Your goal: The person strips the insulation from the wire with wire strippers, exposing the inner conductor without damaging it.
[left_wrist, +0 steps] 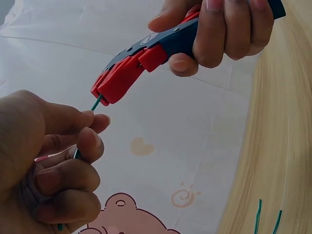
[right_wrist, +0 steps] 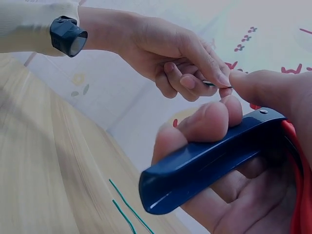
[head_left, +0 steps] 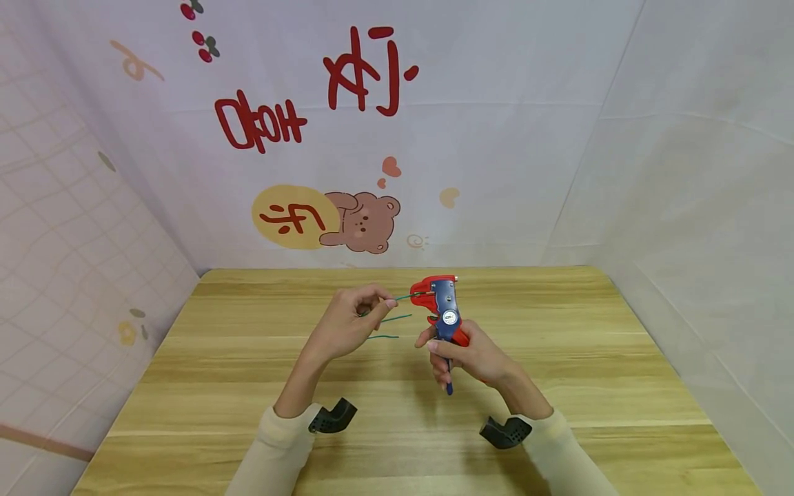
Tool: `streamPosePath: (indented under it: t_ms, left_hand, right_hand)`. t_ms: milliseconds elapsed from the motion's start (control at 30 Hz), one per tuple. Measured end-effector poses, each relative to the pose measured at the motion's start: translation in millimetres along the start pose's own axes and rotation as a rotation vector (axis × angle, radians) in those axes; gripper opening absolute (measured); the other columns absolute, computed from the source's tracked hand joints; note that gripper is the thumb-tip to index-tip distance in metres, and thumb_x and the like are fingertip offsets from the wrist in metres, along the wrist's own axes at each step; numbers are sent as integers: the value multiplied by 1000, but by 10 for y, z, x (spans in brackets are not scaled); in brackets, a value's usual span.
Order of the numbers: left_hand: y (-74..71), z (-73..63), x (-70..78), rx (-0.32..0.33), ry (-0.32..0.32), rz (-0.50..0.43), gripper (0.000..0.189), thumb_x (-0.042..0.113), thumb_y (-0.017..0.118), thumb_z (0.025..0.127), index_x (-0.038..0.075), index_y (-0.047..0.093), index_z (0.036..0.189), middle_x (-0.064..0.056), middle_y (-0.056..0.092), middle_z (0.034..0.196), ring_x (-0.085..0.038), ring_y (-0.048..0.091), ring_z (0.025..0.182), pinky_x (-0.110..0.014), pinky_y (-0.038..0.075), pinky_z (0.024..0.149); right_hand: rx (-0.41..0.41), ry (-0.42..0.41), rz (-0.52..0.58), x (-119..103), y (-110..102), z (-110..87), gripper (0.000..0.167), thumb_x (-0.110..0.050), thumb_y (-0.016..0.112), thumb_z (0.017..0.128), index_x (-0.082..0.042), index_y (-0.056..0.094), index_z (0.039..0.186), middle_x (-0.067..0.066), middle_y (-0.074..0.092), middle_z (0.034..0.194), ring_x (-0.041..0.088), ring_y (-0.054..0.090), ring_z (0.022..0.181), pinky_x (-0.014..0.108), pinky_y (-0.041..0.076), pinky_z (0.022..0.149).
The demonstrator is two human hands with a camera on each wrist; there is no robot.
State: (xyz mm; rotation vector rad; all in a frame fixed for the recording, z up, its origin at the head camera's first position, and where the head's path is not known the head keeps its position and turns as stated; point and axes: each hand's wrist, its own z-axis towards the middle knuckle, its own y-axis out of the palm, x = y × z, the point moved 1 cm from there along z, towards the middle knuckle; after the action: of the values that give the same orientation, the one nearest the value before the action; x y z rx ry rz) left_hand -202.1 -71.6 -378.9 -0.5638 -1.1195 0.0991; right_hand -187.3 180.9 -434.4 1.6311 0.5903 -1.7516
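Note:
My right hand (head_left: 462, 351) grips a blue and red wire stripper (head_left: 445, 303) by its handles, its red jaws turned left above the table. In the right wrist view a blue handle (right_wrist: 214, 161) lies under the curled fingers. Between thumb and forefinger my left hand (head_left: 353, 320) pinches a thin green wire (head_left: 403, 297). One end of that wire enters the stripper's red jaws, as the left wrist view shows; its tip is hidden there. The rest of the wire (left_wrist: 77, 153) runs back through the left hand's curled fingers.
Two more green wires, one upper (head_left: 397, 317) and one lower (head_left: 384, 337), lie on the wooden table (head_left: 248, 372) beyond the left hand. A white printed cloth (head_left: 496, 172) stands as a wall behind the table and along both sides.

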Motion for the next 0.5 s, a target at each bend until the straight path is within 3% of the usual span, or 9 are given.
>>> streamPosePath:
  t_ms: [233, 500]
  left_hand:
    - [-29, -13, -2, 7, 3, 12, 11, 19, 64, 103, 18, 74, 99, 1, 55, 62, -11, 45, 51, -24, 35, 50]
    - [-61, -28, 4, 23, 4, 25, 11, 18, 64, 102, 18, 75, 99, 3, 53, 62, -11, 44, 50, -24, 35, 49]
  right_hand:
    - [6, -13, -27, 31, 38, 12, 18, -6, 52, 105, 5, 46, 92, 4, 48, 66, 18, 55, 52, 38, 57, 53]
    - [50, 36, -7, 73, 99, 28, 20, -10, 54, 106, 2, 46, 92, 1, 48, 65, 24, 48, 50, 35, 56, 55]
